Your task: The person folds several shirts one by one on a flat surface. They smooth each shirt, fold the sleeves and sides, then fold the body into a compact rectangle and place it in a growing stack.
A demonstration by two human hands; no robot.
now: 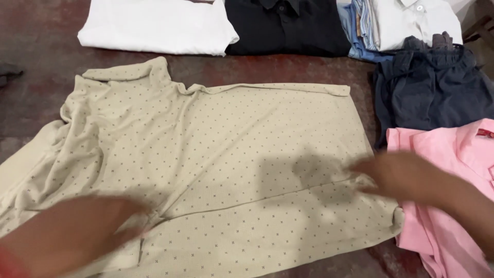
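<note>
A beige dotted polo shirt [221, 170] is lying spread across the centre of the frame on a dark reddish surface [41, 62], creased at its left side. The left hand [77, 234] is pressing flat at lower left; the right hand [401, 177] is resting open-fingered on the hem at right (both blurred, no grasp discernible). Risk: bunched left-side fabric is likely setting wrinkles; the hem is crowding the pink shirt [453, 206].

A beige dotted shirt [231, 164] is spread flat on a dark reddish surface [41, 62]. Its lower left part is pressed by the blurred left hand [77, 231], and its right edge is touched by the right hand [401, 175]. A pink shirt [453, 195] and a dark navy garment [432, 92] are laid beside it, with folded white [154, 25] and black [288, 25] shirts above.
</note>
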